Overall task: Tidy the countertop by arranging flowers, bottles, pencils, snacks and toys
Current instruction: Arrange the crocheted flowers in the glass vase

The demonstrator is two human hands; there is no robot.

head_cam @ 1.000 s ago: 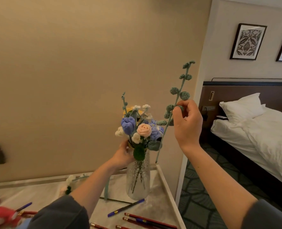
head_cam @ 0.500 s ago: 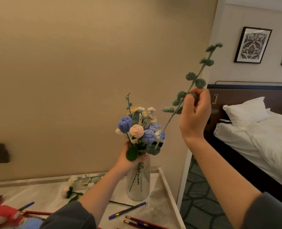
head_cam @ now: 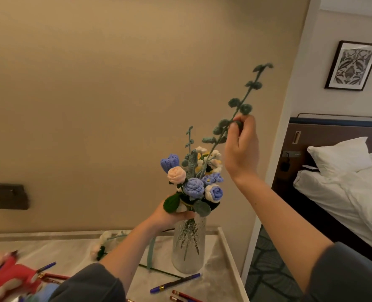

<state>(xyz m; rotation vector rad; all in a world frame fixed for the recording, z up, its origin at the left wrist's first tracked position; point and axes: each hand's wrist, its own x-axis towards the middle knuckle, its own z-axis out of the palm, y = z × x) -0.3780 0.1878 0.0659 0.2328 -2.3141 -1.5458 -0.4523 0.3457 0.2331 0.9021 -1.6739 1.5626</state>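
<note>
Flowers [head_cam: 193, 182], crocheted, stand bunched in a clear glass vase [head_cam: 188, 247] at the right end of the marble countertop [head_cam: 215, 269], near the beige wall. Blue, purple, pink and white blooms, green leaves at the vase mouth. Left hand [head_cam: 169, 215] wraps the vase neck from the left, fingers closed on it just under the leaves. Right hand [head_cam: 241, 149] is raised above and to the right of the bouquet, thumb and fingertips pinched on a long green leafy stem [head_cam: 237, 110]. Stem tilts up to the right; its lower end runs down into the bunch, exact end hidden among the blooms. Hands are well apart, one low, one high.

On the counter: a blue pencil [head_cam: 175, 283] lies just in front of the vase, red pencils [head_cam: 185, 296] beside it near the bottom edge. More loose crochet flowers [head_cam: 103, 245] lie flat behind the left forearm. Red toy [head_cam: 12, 280] at lower left, blurred, with more pencils [head_cam: 50, 273] beside it. Dark wall switch plate [head_cam: 9, 196] at left. Bed [head_cam: 344, 188] with white linen and a framed picture [head_cam: 353, 65] are off to the right.
</note>
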